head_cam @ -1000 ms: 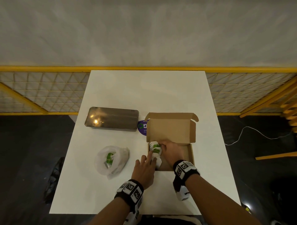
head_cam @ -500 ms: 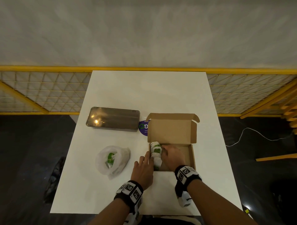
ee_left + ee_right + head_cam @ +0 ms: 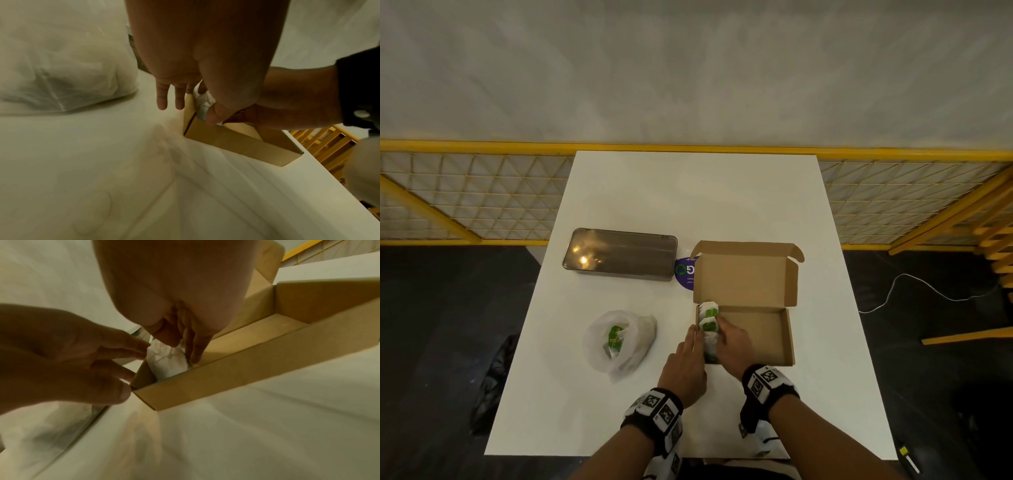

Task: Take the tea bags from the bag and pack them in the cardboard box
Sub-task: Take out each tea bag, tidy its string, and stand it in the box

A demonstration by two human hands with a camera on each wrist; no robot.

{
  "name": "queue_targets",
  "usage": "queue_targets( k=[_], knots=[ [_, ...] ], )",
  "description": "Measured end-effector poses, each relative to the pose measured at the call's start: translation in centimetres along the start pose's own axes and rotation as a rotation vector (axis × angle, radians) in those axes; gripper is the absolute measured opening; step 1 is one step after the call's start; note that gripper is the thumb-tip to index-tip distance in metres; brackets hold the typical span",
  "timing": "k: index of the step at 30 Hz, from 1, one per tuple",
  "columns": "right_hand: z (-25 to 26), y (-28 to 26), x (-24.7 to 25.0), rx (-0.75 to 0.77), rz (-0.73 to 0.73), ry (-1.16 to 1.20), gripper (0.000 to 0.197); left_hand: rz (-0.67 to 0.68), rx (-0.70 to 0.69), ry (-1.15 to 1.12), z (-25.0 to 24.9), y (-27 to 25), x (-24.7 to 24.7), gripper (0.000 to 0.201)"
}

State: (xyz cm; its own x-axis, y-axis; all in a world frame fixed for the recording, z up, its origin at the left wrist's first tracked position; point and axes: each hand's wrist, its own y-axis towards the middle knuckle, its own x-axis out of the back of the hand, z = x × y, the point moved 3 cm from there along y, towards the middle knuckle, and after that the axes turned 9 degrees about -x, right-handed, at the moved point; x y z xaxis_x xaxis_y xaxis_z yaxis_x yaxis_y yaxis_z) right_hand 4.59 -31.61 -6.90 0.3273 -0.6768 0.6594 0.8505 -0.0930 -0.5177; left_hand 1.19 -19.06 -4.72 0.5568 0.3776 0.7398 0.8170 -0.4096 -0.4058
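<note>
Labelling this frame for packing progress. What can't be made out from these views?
- Count of tea bags in the cardboard box: head view, right hand covers the near end of the row.
- Tea bags left in the plastic bag: head view too small, film hazy; left wrist view blurred.
- Purple sticker text: head view, too small, partly behind the box lid.
- Contents of the dark case: head view, tinted lid with glare.

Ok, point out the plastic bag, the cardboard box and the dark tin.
plastic bag [image 3: 635, 356]: head view, its right side.
cardboard box [image 3: 789, 337]: head view, right wall.
dark tin [image 3: 621, 254]: head view, lid centre.
</note>
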Motion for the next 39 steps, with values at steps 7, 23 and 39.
queue_targets(
  k=[7,23,39],
  knots=[
    [-1.3,0.6,0.8,-0.092,-0.128,-0.024,0.024,-0.063,0.035,0.093,0.5,0.8,0.1,0.064],
    [-0.2,-0.2,2.7,0.066,0.032,-0.251,0.024,-0.123,0.047,0.026,1.6,1.9,0.1,0.043],
    [-1.7,-0.3,2.9,-0.199,-0.105,-0.008,0.028,-0.209,0.045,-0.084,1.8,1.4,-0.3,0.027]
  ],
)
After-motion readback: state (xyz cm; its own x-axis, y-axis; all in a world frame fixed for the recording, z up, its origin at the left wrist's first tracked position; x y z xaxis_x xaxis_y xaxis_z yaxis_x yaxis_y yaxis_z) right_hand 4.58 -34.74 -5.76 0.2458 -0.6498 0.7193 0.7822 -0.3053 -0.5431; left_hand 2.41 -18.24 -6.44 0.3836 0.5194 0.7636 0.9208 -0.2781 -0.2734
